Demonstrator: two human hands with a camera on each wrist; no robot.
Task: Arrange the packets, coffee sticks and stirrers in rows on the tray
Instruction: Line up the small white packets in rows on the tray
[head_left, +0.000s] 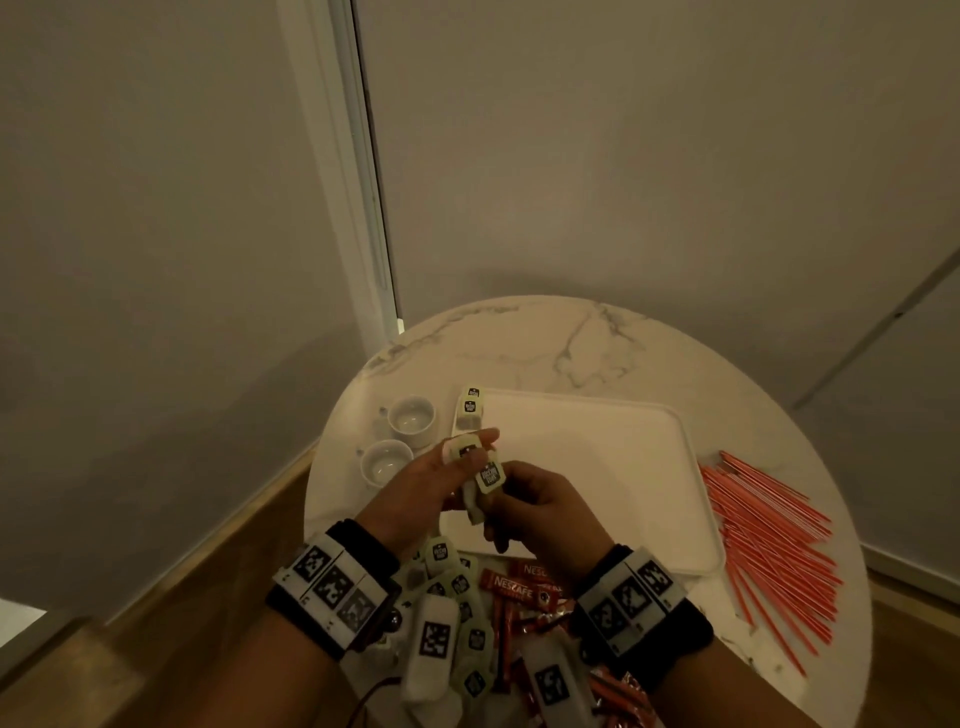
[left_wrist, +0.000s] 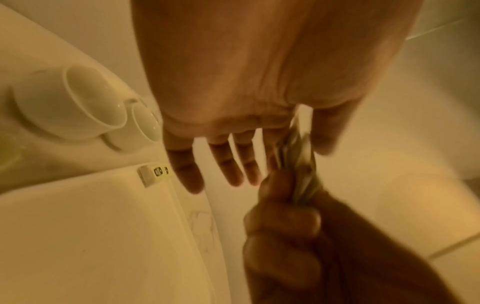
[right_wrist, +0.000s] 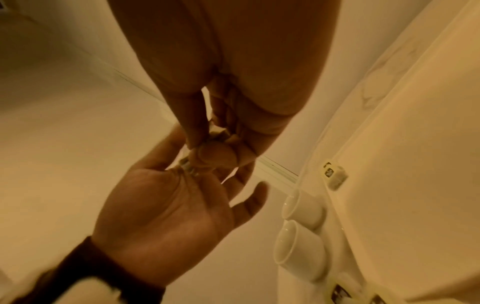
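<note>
A white tray (head_left: 597, 467) lies in the middle of the round table. Two pale green packets (head_left: 470, 408) sit at its far left corner. Both hands meet above the tray's left edge. My right hand (head_left: 498, 519) grips a small stack of packets (head_left: 485, 483) from below, fingers curled round it. My left hand (head_left: 472, 447) pinches a packet (head_left: 461, 449) between thumb and forefinger, its other fingers straight. More loose packets (head_left: 452, 577) and red coffee sticks (head_left: 519, 584) are piled at the near edge under my wrists. Red stirrers (head_left: 769, 525) lie spread to the right of the tray.
Two small white cups (head_left: 412, 418) (head_left: 385, 462) stand left of the tray, close to my left hand. The marble table (head_left: 545, 343) is pushed into a corner, with walls behind and to the left. Wooden floor shows around it.
</note>
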